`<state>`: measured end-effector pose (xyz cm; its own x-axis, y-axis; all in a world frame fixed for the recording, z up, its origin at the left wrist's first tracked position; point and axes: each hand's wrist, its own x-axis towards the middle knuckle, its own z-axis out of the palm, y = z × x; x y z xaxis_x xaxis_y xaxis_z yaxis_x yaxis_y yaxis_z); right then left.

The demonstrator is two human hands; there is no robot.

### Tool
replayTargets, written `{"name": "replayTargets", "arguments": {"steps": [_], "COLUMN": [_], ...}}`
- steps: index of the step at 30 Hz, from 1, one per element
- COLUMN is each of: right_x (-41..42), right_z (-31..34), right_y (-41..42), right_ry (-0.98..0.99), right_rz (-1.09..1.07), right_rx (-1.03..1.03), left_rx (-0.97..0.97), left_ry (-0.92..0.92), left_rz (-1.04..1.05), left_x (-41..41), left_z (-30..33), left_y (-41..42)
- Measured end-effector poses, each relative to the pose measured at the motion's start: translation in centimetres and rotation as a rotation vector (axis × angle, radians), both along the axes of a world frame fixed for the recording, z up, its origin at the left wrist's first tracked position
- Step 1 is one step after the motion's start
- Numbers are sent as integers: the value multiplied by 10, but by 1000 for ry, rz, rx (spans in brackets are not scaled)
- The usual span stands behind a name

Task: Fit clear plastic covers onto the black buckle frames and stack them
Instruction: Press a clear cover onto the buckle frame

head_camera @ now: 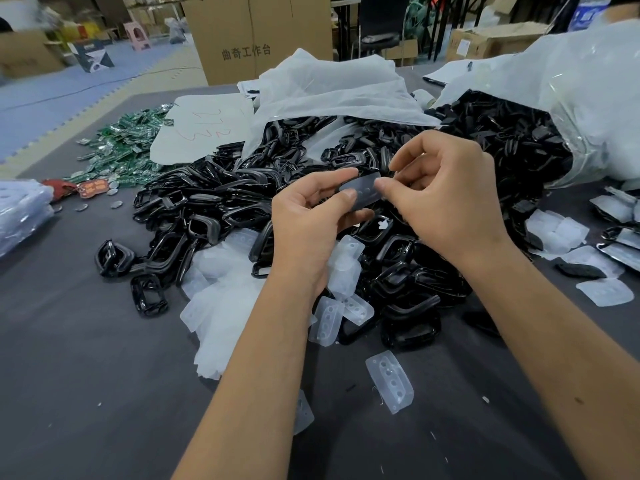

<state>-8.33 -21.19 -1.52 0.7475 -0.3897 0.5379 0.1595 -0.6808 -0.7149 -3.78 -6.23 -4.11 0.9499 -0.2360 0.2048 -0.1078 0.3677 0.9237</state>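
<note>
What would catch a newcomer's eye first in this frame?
Most likely the left hand and right hand, raised mid-frame and pinching one clear cover between their fingertips. Right behind and under them sprawls a big heap of black buckle frames across the grey table, spilling from white plastic bags at the back. A lone clear cover lies near the table's front edge, between the forearms.

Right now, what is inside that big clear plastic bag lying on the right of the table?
The clear plastic bag holds black buckle frames, spilling from its open mouth onto the table. Farther in, the crumpled plastic turns cloudy, so how far they fill it cannot be seen.
</note>
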Motion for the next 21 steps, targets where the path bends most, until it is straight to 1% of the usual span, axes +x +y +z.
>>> {"name": "replayTargets", "arguments": {"steps": [2, 3, 6, 7, 8, 12, 18, 21], "right_x": [0, 1, 2, 2, 2, 2, 2, 3], "right_z": [-1, -1, -1, -1, -1, -3, -3, -4], "right_y": [0, -2, -5, -6, -7, -7, -6, -6], "right_ry": [35, 64, 161, 193, 220, 263, 205, 201], "right_rz": [6, 34, 200, 242, 268, 312, 318, 312], "right_rx": [60, 148, 566, 652, 691, 675, 701, 682], "left_rx": [-12, -16, -23, -24, -24, -26, -28, -12], "left_ry": [14, 22, 42, 42, 40, 35, 36, 15], "left_rz": [-7, -11, -22, -26, -31, -48, -63, -50], "left_x": [1, 1, 1, 1, 1, 0, -1, -3], "left_z": [0, 1, 2, 2, 2, 2, 4, 5], "left_y": [1, 1, 1, 1, 0, 0, 0, -1]}}
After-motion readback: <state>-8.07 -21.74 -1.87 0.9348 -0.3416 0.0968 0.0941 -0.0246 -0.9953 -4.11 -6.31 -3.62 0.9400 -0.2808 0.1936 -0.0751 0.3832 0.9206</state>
